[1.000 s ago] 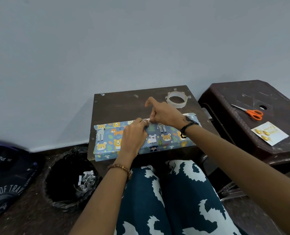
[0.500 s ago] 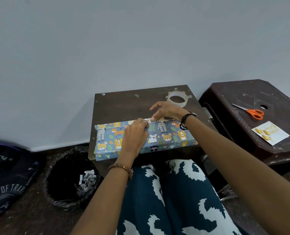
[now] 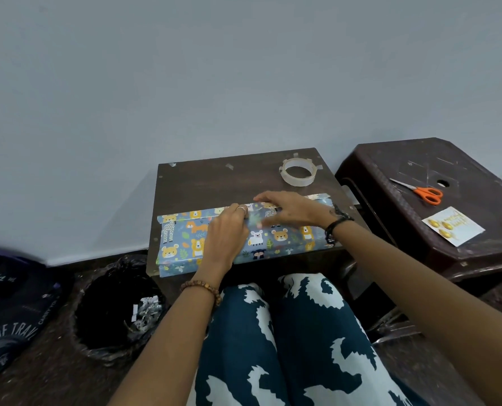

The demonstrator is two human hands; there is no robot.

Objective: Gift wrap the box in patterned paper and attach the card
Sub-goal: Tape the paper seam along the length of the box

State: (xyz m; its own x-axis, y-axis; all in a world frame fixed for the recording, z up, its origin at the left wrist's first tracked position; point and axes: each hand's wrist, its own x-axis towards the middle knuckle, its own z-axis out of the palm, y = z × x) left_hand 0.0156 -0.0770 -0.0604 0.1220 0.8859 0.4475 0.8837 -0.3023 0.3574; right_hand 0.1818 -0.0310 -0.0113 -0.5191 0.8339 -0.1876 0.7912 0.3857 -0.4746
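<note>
A small dark brown wooden table (image 3: 214, 183) carries a long box wrapped in blue animal-patterned paper (image 3: 282, 238) along its near edge and a roll of clear tape (image 3: 298, 172) near its far right corner. On the neighbouring dark brown plastic stool (image 3: 419, 159), orange-handled scissors (image 3: 422, 191) and a white card with gold print (image 3: 453, 225) are laid.

The wrapped box (image 3: 273, 238) lies along the near edge of the desk (image 3: 214, 183). Behind the box, toward the desk's far right corner, sits the tape roll (image 3: 298, 172). The left hand (image 3: 226, 232) rests on top of the box near its middle; the right hand (image 3: 288, 209) lies flat along the box's far edge, just right of the left hand. Right of the box stands a stool (image 3: 449, 159) carrying scissors (image 3: 419, 190), with the card (image 3: 453, 226) before them. Left of the box, on the floor, stands a bin (image 3: 109, 306), and a bag (image 3: 9, 312) lies left of that.
</note>
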